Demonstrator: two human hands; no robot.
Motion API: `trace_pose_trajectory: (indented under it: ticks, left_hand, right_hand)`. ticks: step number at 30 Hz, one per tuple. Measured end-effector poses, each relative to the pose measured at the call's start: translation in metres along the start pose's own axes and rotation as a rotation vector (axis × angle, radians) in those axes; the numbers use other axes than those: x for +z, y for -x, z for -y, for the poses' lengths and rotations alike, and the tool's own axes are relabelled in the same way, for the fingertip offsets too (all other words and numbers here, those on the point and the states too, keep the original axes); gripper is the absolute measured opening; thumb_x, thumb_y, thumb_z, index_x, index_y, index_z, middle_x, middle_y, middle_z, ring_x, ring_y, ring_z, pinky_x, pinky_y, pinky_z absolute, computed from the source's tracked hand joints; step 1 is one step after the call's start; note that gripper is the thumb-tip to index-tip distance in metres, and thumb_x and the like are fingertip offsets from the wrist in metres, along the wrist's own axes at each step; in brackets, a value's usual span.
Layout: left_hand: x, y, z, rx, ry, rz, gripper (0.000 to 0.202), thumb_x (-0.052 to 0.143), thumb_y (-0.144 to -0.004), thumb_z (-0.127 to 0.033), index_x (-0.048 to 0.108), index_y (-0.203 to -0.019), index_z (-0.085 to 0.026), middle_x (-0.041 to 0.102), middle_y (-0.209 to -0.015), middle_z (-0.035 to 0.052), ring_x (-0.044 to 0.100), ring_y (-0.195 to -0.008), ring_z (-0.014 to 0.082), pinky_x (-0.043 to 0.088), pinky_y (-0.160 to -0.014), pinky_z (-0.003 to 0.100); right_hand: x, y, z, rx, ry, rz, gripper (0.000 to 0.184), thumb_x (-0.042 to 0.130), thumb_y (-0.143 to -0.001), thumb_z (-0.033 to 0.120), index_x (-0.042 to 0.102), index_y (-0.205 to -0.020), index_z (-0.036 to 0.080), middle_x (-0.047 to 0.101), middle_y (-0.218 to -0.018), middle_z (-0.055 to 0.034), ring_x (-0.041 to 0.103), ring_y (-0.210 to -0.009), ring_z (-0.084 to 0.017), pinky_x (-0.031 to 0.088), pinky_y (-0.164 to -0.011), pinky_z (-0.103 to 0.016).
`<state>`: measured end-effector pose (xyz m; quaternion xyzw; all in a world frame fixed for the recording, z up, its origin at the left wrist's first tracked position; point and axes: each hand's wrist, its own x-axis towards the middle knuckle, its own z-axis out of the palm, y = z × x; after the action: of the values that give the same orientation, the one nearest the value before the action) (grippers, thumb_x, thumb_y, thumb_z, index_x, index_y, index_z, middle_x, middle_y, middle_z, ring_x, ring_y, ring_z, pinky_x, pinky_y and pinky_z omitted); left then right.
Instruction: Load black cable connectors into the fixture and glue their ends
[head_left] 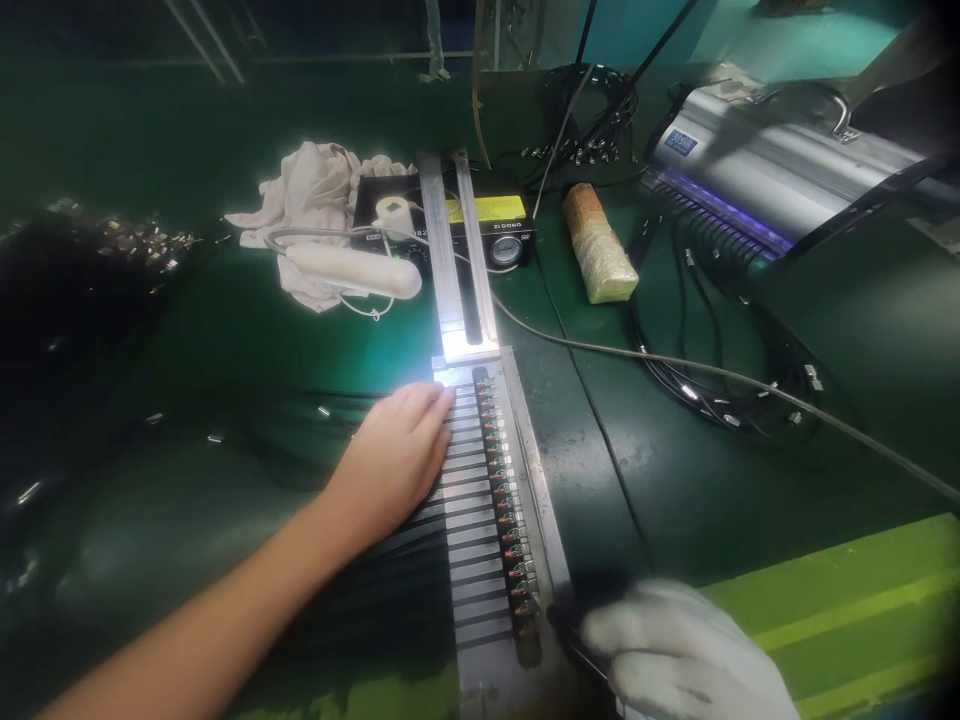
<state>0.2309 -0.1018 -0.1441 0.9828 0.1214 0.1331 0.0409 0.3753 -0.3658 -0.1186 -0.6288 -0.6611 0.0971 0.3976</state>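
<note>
A long metal fixture (474,520) lies lengthwise before me, with black cables set across it in parallel slots. Their stripped ends, copper-coloured with small metal connectors (510,520), line up over a dark groove. My left hand (401,450), bare, rests on the fixture's upper left edge over the cables. Its fingers are curled together, and what lies under the fingertips is hidden. At the lower right, my right hand (675,640) wears a white glove and is smeared by motion. It is closed round a dark pen-shaped tool (581,650), whose thin tip points toward the lowest connectors.
Behind the fixture stand a black dispenser box (510,228), a white cloth (315,180) and a white cylinder (360,270). To the right are a wrapped block (600,245), coiled cables (690,385) and a silver lamp housing (780,150) glowing violet. Small metal parts (135,240) lie left.
</note>
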Motion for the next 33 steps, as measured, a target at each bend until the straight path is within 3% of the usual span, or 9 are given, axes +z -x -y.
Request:
trace_pose_trajectory:
  ticks: [6,11,17,21,28,33]
  left_hand:
    - [-0.001,0.0,0.0,0.011,-0.005,0.001,0.037,0.034,-0.101,-0.022,0.054,-0.125,-0.002,0.06,-0.116,0.0197,0.057,-0.104,0.0316,0.053,-0.086,0.046]
    - [-0.001,-0.001,0.0,0.009,0.002,-0.006,0.037,0.035,-0.101,-0.022,0.055,-0.124,-0.001,0.06,-0.116,0.0198,0.057,-0.104,0.0316,0.053,-0.085,0.046]
    - [0.0,0.0,0.0,0.008,0.01,0.0,0.037,0.037,-0.1,-0.022,0.054,-0.125,-0.001,0.059,-0.117,0.0199,0.057,-0.105,0.032,0.053,-0.086,0.046]
    - [-0.001,0.0,0.0,0.009,0.014,-0.001,0.037,0.036,-0.1,-0.022,0.055,-0.125,-0.001,0.059,-0.116,0.0197,0.057,-0.105,0.0317,0.053,-0.086,0.046]
    - [0.0,0.0,0.0,0.008,0.015,-0.005,0.037,0.037,-0.1,-0.022,0.055,-0.125,-0.001,0.059,-0.117,0.0199,0.057,-0.106,0.0321,0.053,-0.087,0.047]
    - [0.0,0.0,-0.001,0.006,0.014,-0.004,0.037,0.037,-0.1,-0.022,0.055,-0.125,-0.001,0.059,-0.117,0.0199,0.057,-0.105,0.032,0.053,-0.086,0.047]
  right_hand:
    - [0.0,-0.021,0.005,-0.061,0.083,-0.068,0.056,0.037,-0.109,0.037,0.058,-0.059,0.021,0.072,-0.063,0.0024,0.07,-0.05,-0.011,0.057,-0.048,-0.014]
    - [-0.003,-0.027,0.008,-0.071,0.058,-0.136,0.052,0.044,-0.107,0.042,0.056,-0.062,0.02,0.073,-0.066,0.003,0.07,-0.051,-0.009,0.058,-0.055,-0.013]
    - [-0.004,-0.019,0.004,-0.051,0.083,-0.043,0.056,0.035,-0.109,0.038,0.055,-0.061,0.021,0.073,-0.065,0.0044,0.07,-0.049,-0.01,0.058,-0.053,-0.009]
    - [-0.004,-0.014,0.003,0.01,0.008,-0.036,0.044,0.04,-0.108,0.041,0.059,-0.073,0.022,0.073,-0.066,0.0043,0.071,-0.051,-0.009,0.057,-0.057,-0.004]
    - [-0.005,-0.018,0.005,-0.047,0.117,0.005,0.058,0.033,-0.109,0.04,0.056,-0.059,0.022,0.071,-0.061,0.0064,0.07,-0.048,-0.012,0.057,-0.045,-0.013]
    - [-0.005,-0.018,0.004,-0.07,0.105,-0.037,0.056,0.035,-0.11,0.038,0.056,-0.06,0.022,0.072,-0.064,0.0051,0.071,-0.051,-0.011,0.057,-0.048,-0.014]
